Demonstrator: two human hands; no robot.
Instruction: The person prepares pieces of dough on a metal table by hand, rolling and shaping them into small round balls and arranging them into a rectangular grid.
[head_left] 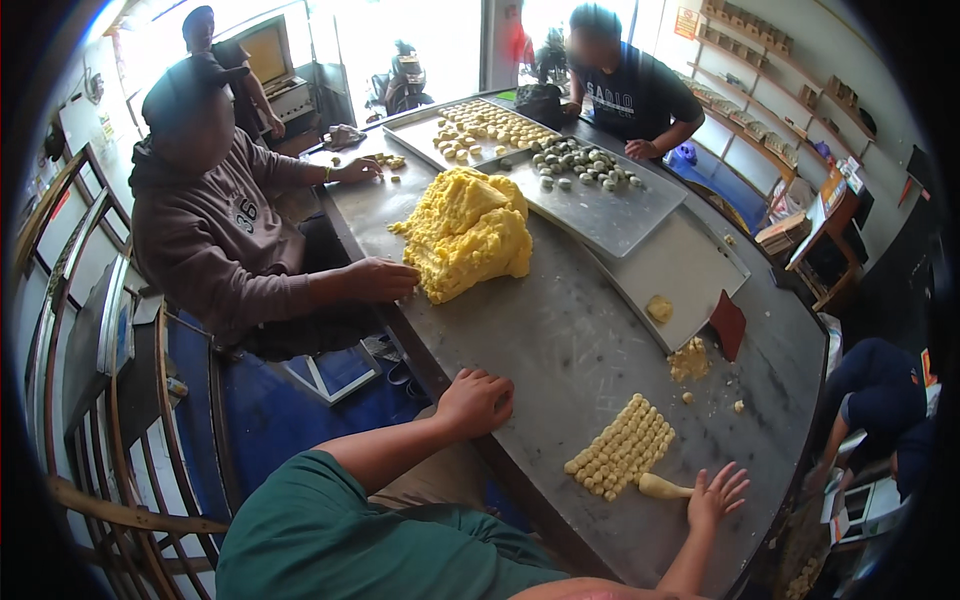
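right hand [715, 496] rolls a dough log [662, 487] (beside cut dough pieces [622, 445]).

- The left hand [476, 401] is curling shut at the table's [560, 350] near edge, so its fingers are hiding whatever lies inside.
- The right hand [716, 495] is covering one end of the dough roll [664, 487].
- The big yellow dough heap [468, 232] is hiding the near end of the long metal tray [610, 215].
- The small pieces on the far tray [420, 128] are showing too small to tell apart.
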